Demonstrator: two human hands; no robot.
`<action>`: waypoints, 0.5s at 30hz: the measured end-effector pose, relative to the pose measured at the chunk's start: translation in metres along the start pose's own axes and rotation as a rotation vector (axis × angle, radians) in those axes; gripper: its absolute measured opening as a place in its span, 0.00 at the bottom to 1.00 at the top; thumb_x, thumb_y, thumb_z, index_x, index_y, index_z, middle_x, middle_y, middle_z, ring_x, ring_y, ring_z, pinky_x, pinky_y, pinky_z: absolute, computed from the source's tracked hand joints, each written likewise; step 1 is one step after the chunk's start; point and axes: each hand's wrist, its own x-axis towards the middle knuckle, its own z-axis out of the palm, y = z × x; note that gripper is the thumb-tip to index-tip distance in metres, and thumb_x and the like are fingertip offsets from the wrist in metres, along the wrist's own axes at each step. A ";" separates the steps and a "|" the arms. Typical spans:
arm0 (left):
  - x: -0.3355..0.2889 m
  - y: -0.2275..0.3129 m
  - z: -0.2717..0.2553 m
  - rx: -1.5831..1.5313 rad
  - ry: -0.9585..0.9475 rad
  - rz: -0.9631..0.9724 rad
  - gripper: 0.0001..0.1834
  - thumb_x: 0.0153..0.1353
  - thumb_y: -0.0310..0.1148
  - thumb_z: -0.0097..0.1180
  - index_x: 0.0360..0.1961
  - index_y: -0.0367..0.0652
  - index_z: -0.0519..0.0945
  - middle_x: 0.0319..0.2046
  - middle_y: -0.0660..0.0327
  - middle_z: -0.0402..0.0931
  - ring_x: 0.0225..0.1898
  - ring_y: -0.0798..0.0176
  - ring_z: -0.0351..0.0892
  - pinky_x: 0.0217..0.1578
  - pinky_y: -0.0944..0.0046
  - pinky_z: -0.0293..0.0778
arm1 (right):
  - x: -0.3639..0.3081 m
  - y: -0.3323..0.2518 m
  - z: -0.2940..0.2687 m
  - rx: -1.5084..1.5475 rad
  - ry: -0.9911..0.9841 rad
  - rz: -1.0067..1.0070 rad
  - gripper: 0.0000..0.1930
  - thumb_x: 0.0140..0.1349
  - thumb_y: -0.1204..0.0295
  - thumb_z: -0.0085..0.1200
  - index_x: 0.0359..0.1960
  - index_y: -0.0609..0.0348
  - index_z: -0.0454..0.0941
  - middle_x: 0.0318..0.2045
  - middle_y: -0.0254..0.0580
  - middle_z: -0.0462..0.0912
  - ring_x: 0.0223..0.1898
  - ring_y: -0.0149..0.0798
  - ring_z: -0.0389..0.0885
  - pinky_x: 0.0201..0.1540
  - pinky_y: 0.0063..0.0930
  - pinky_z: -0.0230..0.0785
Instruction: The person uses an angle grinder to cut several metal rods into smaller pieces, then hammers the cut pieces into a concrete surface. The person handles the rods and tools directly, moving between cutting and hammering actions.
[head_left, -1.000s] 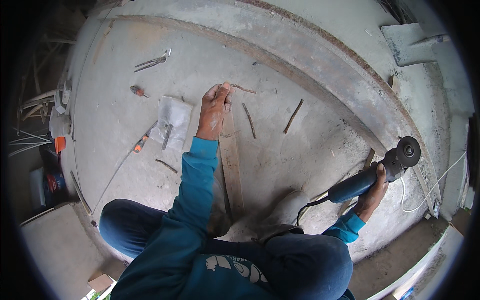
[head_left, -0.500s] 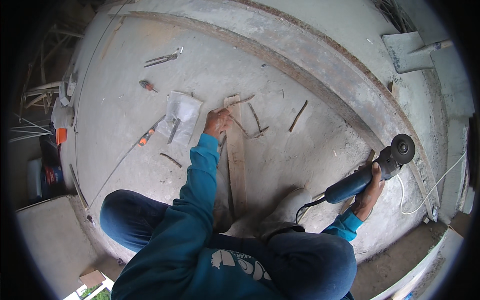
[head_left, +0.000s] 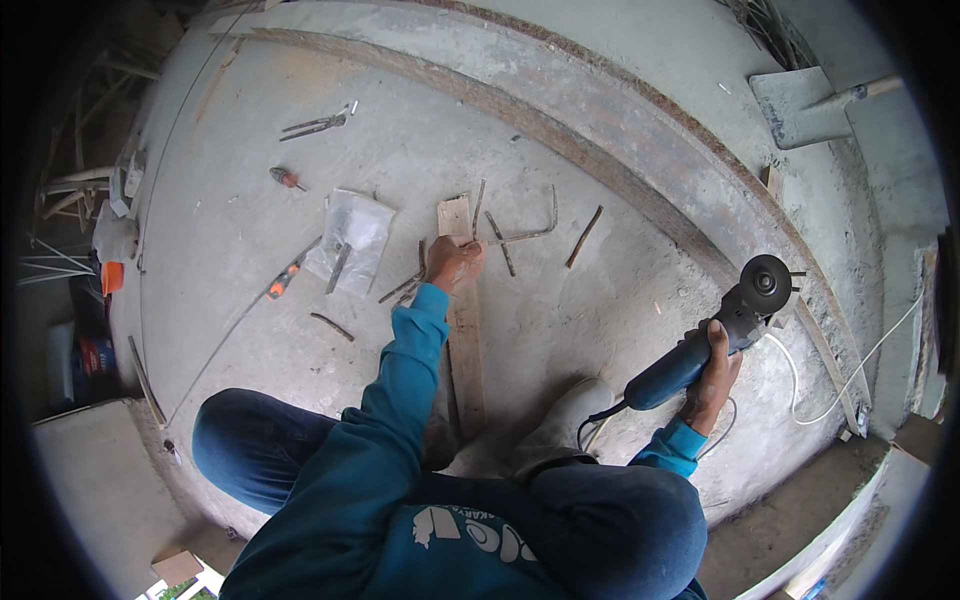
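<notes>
My left hand (head_left: 455, 262) is closed on a bent steel rod (head_left: 527, 237) above a narrow wooden plank (head_left: 467, 350). The rod reaches right and turns up at its far end. More rod pieces stick out around this hand; whether it grips those too, I cannot tell. My right hand (head_left: 712, 378) is wrapped round the body of an angle grinder (head_left: 675, 368), held off to the right with its disc (head_left: 765, 284) pointing away from me. Whether the disc spins is unclear. A short rod (head_left: 502, 245) lies beyond the left hand, another rod (head_left: 584, 237) farther right.
A plastic bag (head_left: 362, 225), an orange-handled tool (head_left: 284, 281), a screwdriver (head_left: 287, 178) and pincers (head_left: 315, 127) lie on the concrete floor to the left. A long beam (head_left: 560, 115) curves across the far side. A shovel (head_left: 800, 108) rests at the far right. A white cable (head_left: 797, 395) runs nearby.
My left hand has moved slightly right and nearer me along the plank, and the bent rod has turned so its end points away. The grinder has shifted slightly left with my right hand.
</notes>
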 end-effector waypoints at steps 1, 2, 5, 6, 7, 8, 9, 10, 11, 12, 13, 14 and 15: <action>0.004 -0.006 -0.003 0.175 0.046 -0.009 0.19 0.59 0.38 0.66 0.42 0.31 0.83 0.33 0.53 0.84 0.35 0.56 0.86 0.34 0.60 0.80 | -0.001 -0.001 0.003 -0.010 -0.007 0.002 0.24 0.55 0.52 0.65 0.40 0.62 0.76 0.25 0.44 0.80 0.25 0.37 0.80 0.30 0.28 0.73; 0.008 -0.011 -0.007 0.350 0.092 -0.018 0.17 0.58 0.37 0.66 0.40 0.33 0.84 0.32 0.54 0.85 0.34 0.56 0.86 0.34 0.60 0.80 | -0.002 -0.003 0.006 -0.019 -0.015 0.005 0.24 0.55 0.52 0.65 0.40 0.62 0.76 0.25 0.44 0.80 0.25 0.37 0.79 0.30 0.29 0.73; -0.010 0.014 0.009 0.668 0.164 0.066 0.13 0.55 0.35 0.68 0.39 0.40 0.85 0.32 0.56 0.85 0.35 0.55 0.85 0.37 0.58 0.79 | 0.000 0.000 -0.002 -0.016 -0.014 0.050 0.26 0.54 0.56 0.67 0.44 0.63 0.73 0.29 0.43 0.79 0.27 0.37 0.80 0.31 0.29 0.74; -0.021 0.027 0.012 0.739 0.198 0.114 0.12 0.53 0.34 0.68 0.39 0.42 0.85 0.32 0.57 0.84 0.35 0.53 0.84 0.38 0.58 0.78 | 0.000 0.001 -0.002 0.000 -0.028 0.071 0.27 0.53 0.58 0.68 0.47 0.63 0.72 0.31 0.42 0.78 0.28 0.37 0.80 0.32 0.30 0.74; -0.018 0.021 0.015 0.759 0.230 0.243 0.14 0.53 0.34 0.68 0.40 0.42 0.84 0.35 0.56 0.83 0.39 0.51 0.82 0.42 0.56 0.76 | 0.001 0.001 -0.001 0.001 -0.035 0.080 0.27 0.53 0.58 0.68 0.46 0.63 0.72 0.31 0.42 0.78 0.28 0.37 0.80 0.32 0.30 0.74; -0.012 0.008 0.017 0.779 0.261 0.374 0.15 0.53 0.35 0.67 0.41 0.43 0.83 0.38 0.56 0.82 0.42 0.50 0.80 0.45 0.54 0.75 | 0.001 0.001 0.000 0.001 -0.042 0.089 0.26 0.53 0.59 0.68 0.46 0.63 0.72 0.31 0.42 0.78 0.28 0.37 0.80 0.32 0.30 0.74; -0.010 0.003 0.020 0.796 0.290 0.504 0.16 0.53 0.36 0.66 0.42 0.43 0.83 0.41 0.55 0.80 0.45 0.48 0.78 0.48 0.52 0.73 | 0.001 0.002 0.001 0.001 -0.049 0.097 0.26 0.53 0.59 0.68 0.46 0.64 0.72 0.32 0.42 0.78 0.28 0.37 0.80 0.32 0.30 0.74; -0.012 0.003 0.030 0.831 0.314 0.563 0.15 0.53 0.35 0.66 0.42 0.44 0.82 0.41 0.56 0.79 0.47 0.48 0.77 0.49 0.53 0.72 | 0.003 0.005 0.000 0.000 -0.053 0.090 0.26 0.53 0.59 0.68 0.46 0.63 0.73 0.31 0.42 0.78 0.28 0.37 0.80 0.32 0.29 0.74; -0.019 0.009 0.042 0.861 0.337 0.626 0.14 0.53 0.34 0.66 0.42 0.46 0.82 0.41 0.57 0.78 0.49 0.48 0.76 0.50 0.53 0.72 | 0.004 0.004 -0.001 0.000 -0.055 0.078 0.25 0.53 0.60 0.68 0.45 0.63 0.73 0.31 0.42 0.79 0.28 0.37 0.80 0.32 0.29 0.74; -0.022 0.013 0.050 0.890 0.361 0.690 0.14 0.54 0.33 0.66 0.42 0.47 0.81 0.42 0.58 0.77 0.50 0.49 0.75 0.52 0.54 0.71 | 0.005 0.004 -0.001 -0.001 -0.057 0.065 0.25 0.53 0.60 0.68 0.45 0.63 0.73 0.31 0.42 0.79 0.28 0.36 0.80 0.31 0.29 0.74; -0.021 0.010 0.050 0.945 0.338 0.652 0.13 0.55 0.32 0.65 0.42 0.47 0.81 0.43 0.57 0.77 0.51 0.49 0.74 0.53 0.53 0.70 | 0.005 0.004 0.000 -0.016 -0.070 0.059 0.24 0.53 0.59 0.68 0.44 0.63 0.74 0.29 0.42 0.79 0.27 0.37 0.80 0.31 0.29 0.74; -0.017 0.005 0.050 0.998 0.315 0.614 0.12 0.56 0.32 0.64 0.41 0.47 0.80 0.44 0.57 0.76 0.52 0.49 0.74 0.54 0.53 0.69 | 0.004 0.004 0.001 -0.032 -0.083 0.052 0.24 0.53 0.57 0.68 0.43 0.63 0.74 0.28 0.42 0.79 0.26 0.37 0.80 0.31 0.29 0.74; -0.014 0.006 0.051 1.049 0.289 0.580 0.10 0.57 0.32 0.63 0.41 0.47 0.80 0.45 0.56 0.75 0.52 0.49 0.73 0.55 0.52 0.67 | 0.005 0.004 0.000 -0.047 -0.091 0.042 0.24 0.54 0.56 0.67 0.42 0.62 0.75 0.27 0.42 0.79 0.26 0.37 0.80 0.31 0.29 0.75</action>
